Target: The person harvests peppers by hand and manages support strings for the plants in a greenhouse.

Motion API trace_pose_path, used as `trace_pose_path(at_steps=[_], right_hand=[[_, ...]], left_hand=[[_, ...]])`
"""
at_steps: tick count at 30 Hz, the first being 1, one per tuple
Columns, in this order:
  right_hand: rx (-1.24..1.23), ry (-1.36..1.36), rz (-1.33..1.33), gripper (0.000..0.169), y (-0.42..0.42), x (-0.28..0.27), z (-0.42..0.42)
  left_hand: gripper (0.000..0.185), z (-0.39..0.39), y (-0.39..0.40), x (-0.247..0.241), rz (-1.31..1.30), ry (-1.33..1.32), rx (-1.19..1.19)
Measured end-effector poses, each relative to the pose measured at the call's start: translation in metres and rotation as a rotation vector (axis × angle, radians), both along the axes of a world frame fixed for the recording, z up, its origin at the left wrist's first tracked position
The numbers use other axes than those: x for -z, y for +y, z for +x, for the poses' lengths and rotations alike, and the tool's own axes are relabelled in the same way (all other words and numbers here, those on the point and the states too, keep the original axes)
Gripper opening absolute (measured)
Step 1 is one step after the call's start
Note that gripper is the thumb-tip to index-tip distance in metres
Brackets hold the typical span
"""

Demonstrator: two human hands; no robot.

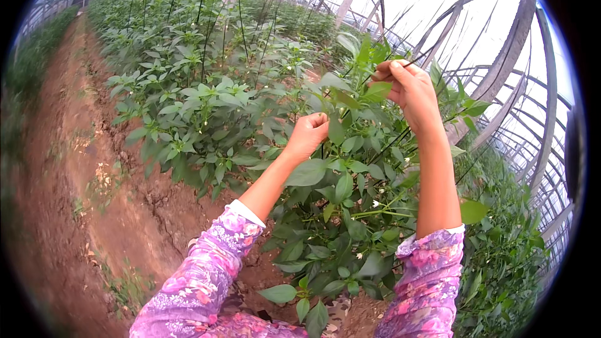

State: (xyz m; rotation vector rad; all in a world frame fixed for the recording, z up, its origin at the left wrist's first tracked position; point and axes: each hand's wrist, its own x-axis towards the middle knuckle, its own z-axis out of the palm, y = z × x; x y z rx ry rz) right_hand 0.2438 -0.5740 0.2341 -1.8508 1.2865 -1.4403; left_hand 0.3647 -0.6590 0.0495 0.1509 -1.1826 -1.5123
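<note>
A leafy pepper plant [345, 185] with small white flowers stands directly before me. My left hand [307, 134] is at its upper left side, fingers curled with the thumb against them, beside a leaf; what lies inside the fingers is hidden. Higher and to the right, my right hand [406, 84] pinches a thin dark string [418, 58] between thumb and fingers, next to the plant's top leaves [371, 54]. Part of the string runs on to the upper right. More dark strings [204, 33] hang down among the plants behind.
Rows of pepper plants [197, 98] reach back on the left, with a bare soil path [127, 216] alongside. More foliage [502, 234] grows on the right. Greenhouse posts [507, 56] and curved ribs [549, 98] rise at the right, under a bright cover.
</note>
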Motion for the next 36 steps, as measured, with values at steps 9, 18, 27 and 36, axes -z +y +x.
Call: trace_pose_path(at_steps=[9, 18, 27, 36], right_hand=[[-0.228, -0.017, 0.000, 0.028, 0.012, 0.006, 0.001], [-0.172, 0.246, -0.035, 0.026, 0.015, -0.001, 0.015], [-0.191, 0.314, 0.049, 0.020, 0.011, -0.007, 0.028], [0.094, 0.240, 0.186, 0.019, -0.029, -0.016, -0.027]], left_hand=[[0.019, -0.016, -0.006, -0.008, 0.067, -0.102, -0.218], [0.015, -0.037, -0.009, -0.016, -0.223, -0.275, -0.675], [0.010, -0.057, 0.012, -0.027, -0.572, -0.567, -0.916], [0.012, -0.026, 0.024, -0.001, -0.278, -0.141, -0.236]])
